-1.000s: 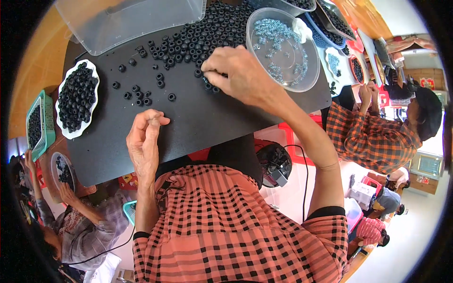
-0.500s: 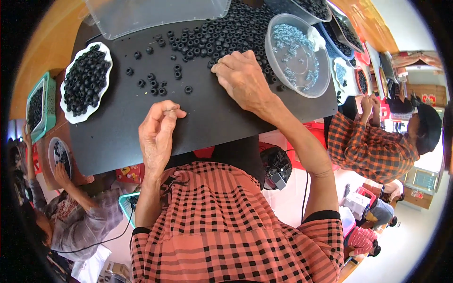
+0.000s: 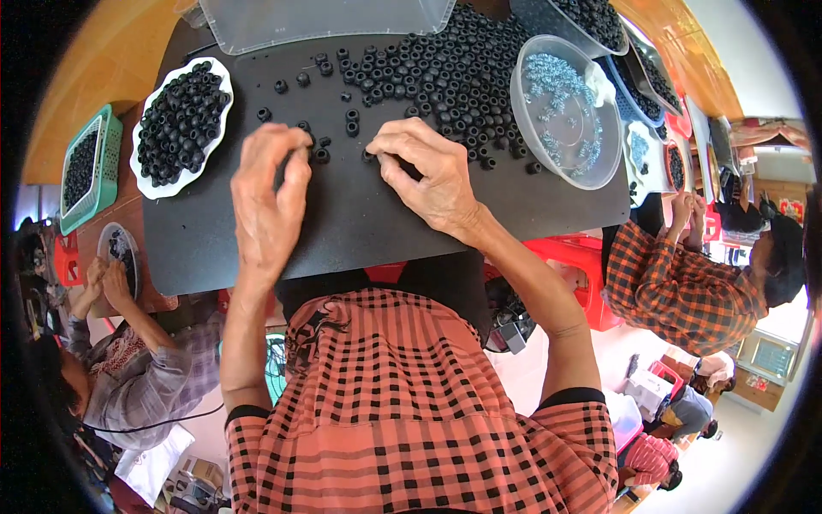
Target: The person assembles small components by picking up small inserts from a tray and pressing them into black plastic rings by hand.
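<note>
On the dark tabletop [image 3: 342,223], my left hand [image 3: 270,197] curls its fingers over a small group of black beads [image 3: 322,156]. Its thumb and fingertips are drawn together, and what lies between them is hidden. My right hand [image 3: 424,176] pinches a single black bead [image 3: 368,156] at the tips of thumb and forefinger, on the table just right of that group. Beyond my right hand spreads a large pile of black beads [image 3: 462,81], each with a hole. Two more beads [image 3: 352,122] sit between and beyond my hands.
A white scalloped dish [image 3: 154,190] heaped with black beads stands left. At right is a clear round tub [image 3: 548,158] with tiny light-blue beads. A clear plastic bin [image 3: 325,21] lies at the back. Co-workers sit left [image 3: 154,377] and right [image 3: 676,283].
Both hands have reached farther over the table. My left hand has come onto the small bead group, and my right hand has left the big pile's edge for the lone bead.
</note>
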`<state>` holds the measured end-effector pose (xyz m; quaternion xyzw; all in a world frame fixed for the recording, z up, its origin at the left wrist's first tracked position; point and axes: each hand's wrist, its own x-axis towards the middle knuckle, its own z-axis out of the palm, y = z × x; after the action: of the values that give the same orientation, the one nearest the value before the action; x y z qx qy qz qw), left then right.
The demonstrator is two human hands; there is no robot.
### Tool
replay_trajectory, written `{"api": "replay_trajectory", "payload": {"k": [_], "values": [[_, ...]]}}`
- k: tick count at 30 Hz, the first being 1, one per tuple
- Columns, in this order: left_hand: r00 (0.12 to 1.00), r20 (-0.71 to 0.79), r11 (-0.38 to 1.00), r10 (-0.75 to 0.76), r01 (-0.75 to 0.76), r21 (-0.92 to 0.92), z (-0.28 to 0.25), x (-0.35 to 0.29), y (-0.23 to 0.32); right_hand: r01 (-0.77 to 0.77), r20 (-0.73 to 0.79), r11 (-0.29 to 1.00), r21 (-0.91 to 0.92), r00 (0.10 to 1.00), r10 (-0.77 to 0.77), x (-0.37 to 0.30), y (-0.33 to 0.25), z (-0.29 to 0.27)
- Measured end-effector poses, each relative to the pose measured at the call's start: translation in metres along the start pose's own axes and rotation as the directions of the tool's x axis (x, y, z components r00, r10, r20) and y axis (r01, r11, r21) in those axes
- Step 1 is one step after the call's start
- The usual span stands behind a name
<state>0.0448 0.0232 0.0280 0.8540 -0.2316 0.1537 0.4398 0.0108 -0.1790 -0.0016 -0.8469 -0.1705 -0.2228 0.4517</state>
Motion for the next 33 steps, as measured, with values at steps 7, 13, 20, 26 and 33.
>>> {"api": "replay_trajectory", "payload": {"k": [7, 13, 20, 26, 33], "values": [[0.954, 0.202, 0.968, 0.224, -0.241, 0.068, 0.022, 0.039, -0.012, -0.038, -0.034, 0.998, 0.042, 0.999, 0.04, -0.001, 0.001, -0.001], [0.82, 0.521, 0.899, 0.237, -0.388, 0.202, 0.031, 0.059, -0.019, -0.048, -0.034, 0.996, 0.069, 0.998, 0.05, -0.002, 0.001, -0.001], [0.803, 0.501, 0.899, 0.323, -0.426, 0.103, 0.033, 0.066, -0.029, -0.049, -0.094, 0.995, 0.086, 0.994, 0.057, 0.0, 0.002, -0.003], [0.956, 0.269, 0.984, 0.12, -0.079, -0.157, 0.028, 0.05, -0.023, -0.086, -0.14, 0.982, 0.167, 0.984, 0.11, 0.001, 0.003, -0.006], [0.888, 0.379, 0.782, -0.261, 0.425, -0.457, 0.026, 0.019, 0.012, 0.011, -0.198, 0.968, 0.249, 0.979, 0.04, 0.0, 0.006, -0.006]]}}
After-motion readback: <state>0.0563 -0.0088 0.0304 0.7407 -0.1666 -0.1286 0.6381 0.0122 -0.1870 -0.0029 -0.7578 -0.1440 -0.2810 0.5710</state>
